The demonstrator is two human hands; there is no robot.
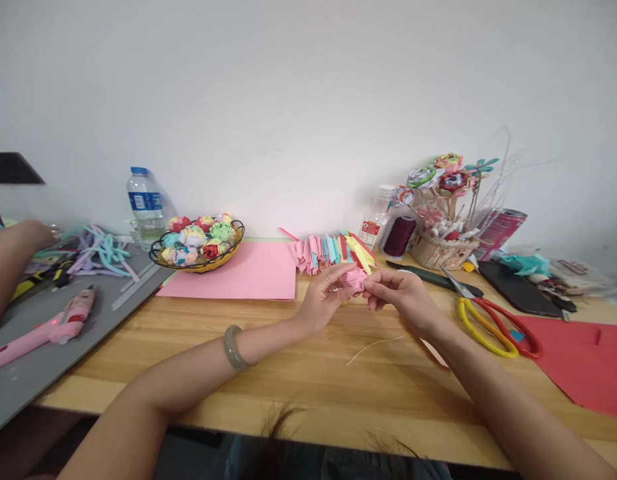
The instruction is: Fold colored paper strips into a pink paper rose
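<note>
Pale wall [288,120] backed the wooden table [288,387]. Over its middle, the left hand [325,300] and right hand [403,293] both pinched a pink paper [355,280], held between them. Folded strips [313,255] lay just behind it, string [375,343] nearer the front edge, scissors [477,302] to the right.

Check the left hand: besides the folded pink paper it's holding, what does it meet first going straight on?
Most likely the right hand, which is at the opposite side of the folded pink paper from the left hand. One view, so depth is uncertain.
</note>
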